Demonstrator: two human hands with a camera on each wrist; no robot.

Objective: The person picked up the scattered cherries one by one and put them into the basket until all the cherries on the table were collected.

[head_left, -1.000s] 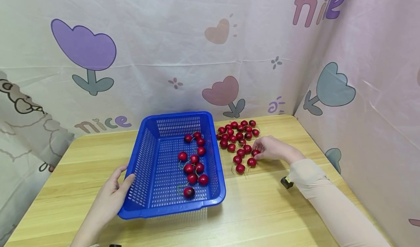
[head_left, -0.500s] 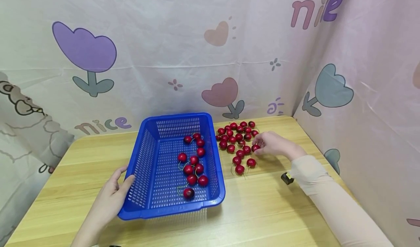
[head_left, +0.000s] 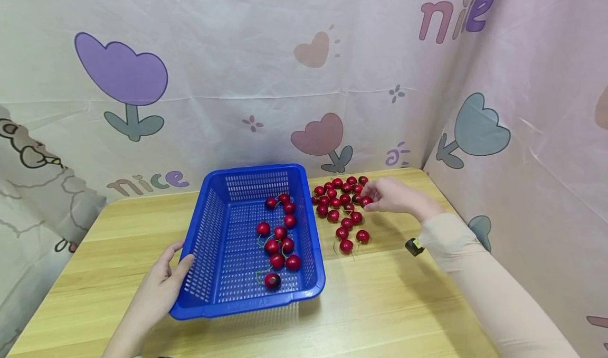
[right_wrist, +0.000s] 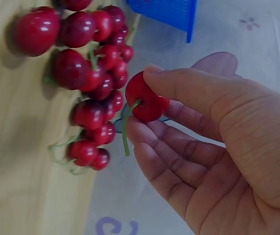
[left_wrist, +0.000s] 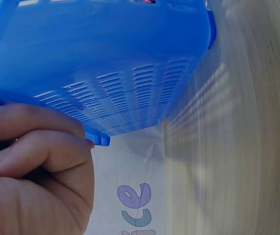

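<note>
My left hand (head_left: 159,284) grips the left rim of a blue plastic basket (head_left: 252,306), thumb on top and curled fingers beneath, as the left wrist view shows. The basket's front appears raised off the table, with a shadow under it. Several red cherries (head_left: 277,261) with green stems lie inside, mostly toward the right. My right hand (head_left: 396,197) pinches one cherry (right_wrist: 144,98) between thumb and fingers, its green stem pointing down in the right wrist view. Below and left of that hand, several more cherries (head_left: 334,216) lie in a loose cluster on the table.
The wooden table (head_left: 375,300) ends at a patterned cloth curtain (head_left: 228,57) behind and on the right side. A small black object with a yellow mark (head_left: 415,246) is by my right wrist. The basket stands left of the loose cherries.
My right hand has picked a cherry from the cluster's right side and lifted it upward and slightly away. The left hand and the basket stay nearly still.
</note>
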